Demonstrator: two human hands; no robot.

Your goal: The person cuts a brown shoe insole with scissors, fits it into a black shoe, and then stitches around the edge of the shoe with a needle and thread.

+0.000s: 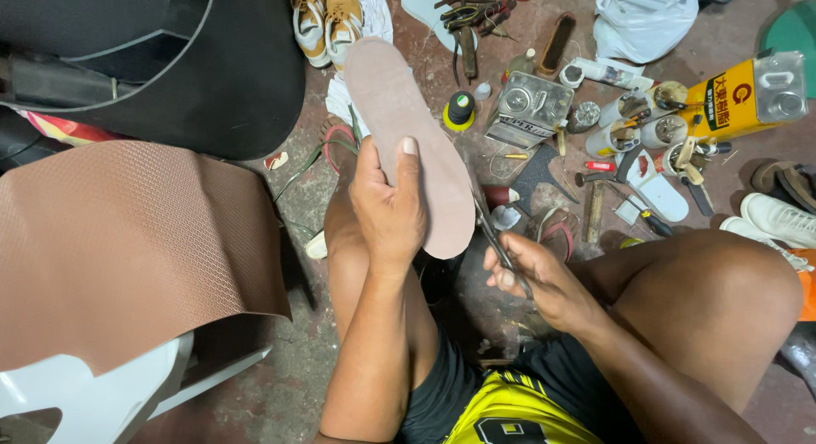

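Observation:
My left hand [389, 208] grips a pinkish-brown cut-out shoe sole [399, 113], holding it up over my left knee with the thumb across its face. My right hand [535, 278] is closed on a thin dark metal tool [493, 231], whose tip points up toward the sole's right edge. I sit low, both bare knees in view, with black and yellow shorts [510, 406] below.
A brown textured rubber sheet [127, 248] drapes over a white plastic chair [93, 393] at left. Black sheet material [170, 62] lies at top left. The floor ahead holds tan sneakers [325, 19], pliers [472, 15], metal tins [531, 108], a yellow glue can [748, 96], a white bag [642, 19] and sandals [786, 185].

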